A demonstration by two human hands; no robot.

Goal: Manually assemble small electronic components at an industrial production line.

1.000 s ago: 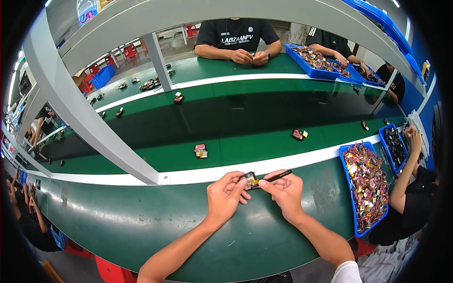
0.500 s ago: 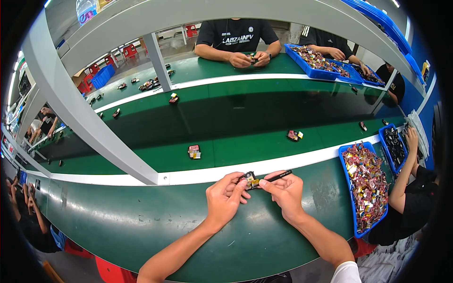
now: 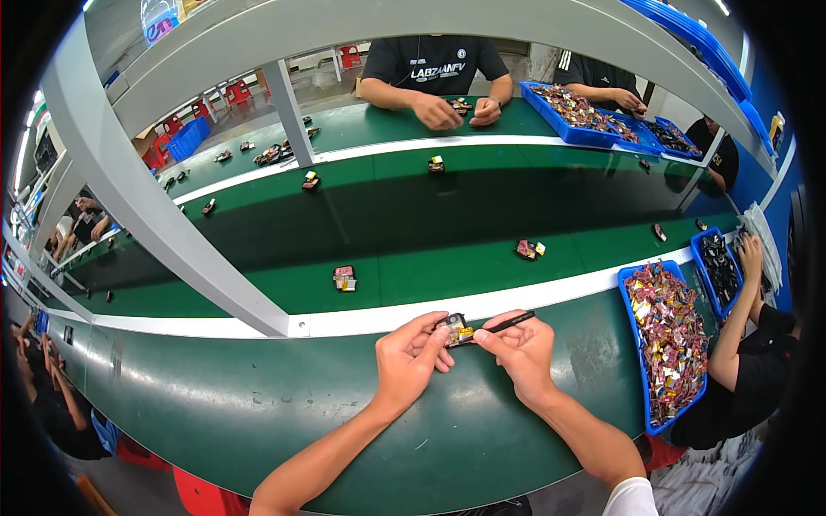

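A green belt (image 3: pixel 434 265) runs at twelve o'clock, beyond the green worktop (image 3: pixel 284 396), on whose three o'clock side stands a blue tray (image 3: pixel 637 344) with a heap of parts (image 3: pixel 667 344). Over this worktop, the right hand (image 3: pixel 520 346) holds a black pen-like tool (image 3: pixel 516 320) in a pinching grip, while the left hand's (image 3: pixel 409 351) grip is closed on a small black unit (image 3: pixel 456 329), situated at nine o'clock from the tool, between both hands.
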